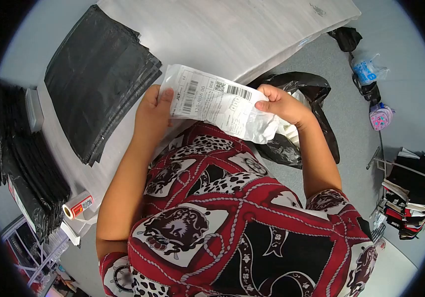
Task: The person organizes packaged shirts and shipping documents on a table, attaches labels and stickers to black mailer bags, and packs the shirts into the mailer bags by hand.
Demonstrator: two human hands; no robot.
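A white plastic mailer (212,101) with a printed shipping label, barcodes and a QR code is stretched between my two hands in front of my body. My left hand (155,110) grips its left end, thumb on top. At the other end, my right hand (284,106) pinches the crumpled edge between thumb and fingers. Just left of my left hand lies a stack of flat black plastic bags (101,79) on the table. Below and behind my right hand, a black bin bag (316,89) stands open with white items inside, partly hidden by my forearm.
The pale table (187,29) extends ahead. More black bags (31,173) are piled at the left, near a label roll (79,205). On the right floor sit a blue-and-white plastic bag (365,72) and a pink backpack (381,118). A rack of garments (410,183) stands at far right.
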